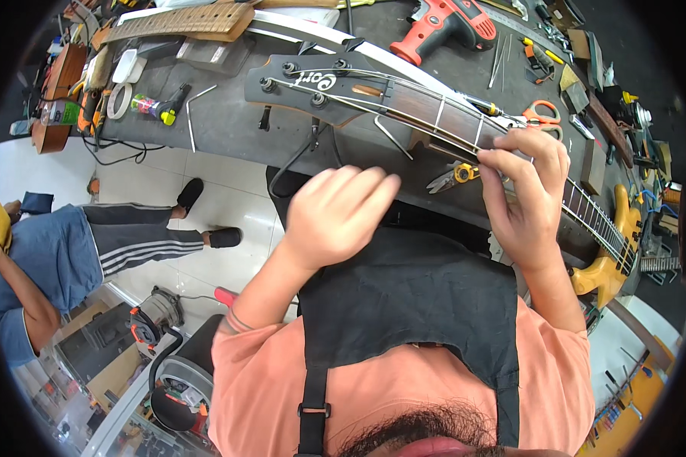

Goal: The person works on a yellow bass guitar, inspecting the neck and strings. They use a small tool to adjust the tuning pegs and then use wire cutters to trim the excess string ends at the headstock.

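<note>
My left hand (335, 213) hovers below the bass guitar's dark headstock (293, 99), its fingers curled and pressed together; whatever they may hold is hidden. My right hand (530, 194) is at the strings along the neck (461, 118), with thumb and index finger closed on a string and the other fingers bent over the neck. The bass's yellow wooden body (598, 282) lies at the right. An L-shaped hex key (395, 139) is under the neck, and yellow-handled snips (461, 174) lie beside my right hand.
The grey bench (229, 129) holds a red-and-black drill (450, 30), orange scissors (541, 110), a loose wooden neck (171, 29), another hex key (193, 114) and scattered tools. A person in blue (46, 266) is on the left near a machine (152, 327).
</note>
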`<control>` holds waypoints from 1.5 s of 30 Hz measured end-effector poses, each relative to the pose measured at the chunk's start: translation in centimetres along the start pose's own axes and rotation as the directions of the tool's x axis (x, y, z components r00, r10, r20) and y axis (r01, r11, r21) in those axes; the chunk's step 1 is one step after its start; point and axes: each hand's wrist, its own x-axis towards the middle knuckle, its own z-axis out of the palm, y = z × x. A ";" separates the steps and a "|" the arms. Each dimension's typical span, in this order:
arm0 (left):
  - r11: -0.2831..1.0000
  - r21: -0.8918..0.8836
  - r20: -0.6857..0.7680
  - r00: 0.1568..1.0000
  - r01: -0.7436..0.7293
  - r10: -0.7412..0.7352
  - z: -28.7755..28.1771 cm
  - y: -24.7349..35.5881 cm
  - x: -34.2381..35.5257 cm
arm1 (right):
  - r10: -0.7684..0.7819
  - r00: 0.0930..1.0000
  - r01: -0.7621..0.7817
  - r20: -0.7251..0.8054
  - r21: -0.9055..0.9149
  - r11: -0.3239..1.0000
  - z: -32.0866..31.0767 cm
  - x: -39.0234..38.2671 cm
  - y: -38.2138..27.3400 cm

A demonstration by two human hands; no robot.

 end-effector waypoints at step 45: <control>0.863 -0.361 -0.118 0.935 -0.354 0.334 -3.2 0.8 2.8 | 0.304 0.674 -0.733 0.673 0.659 0.169 0.6 -2.9 -4.4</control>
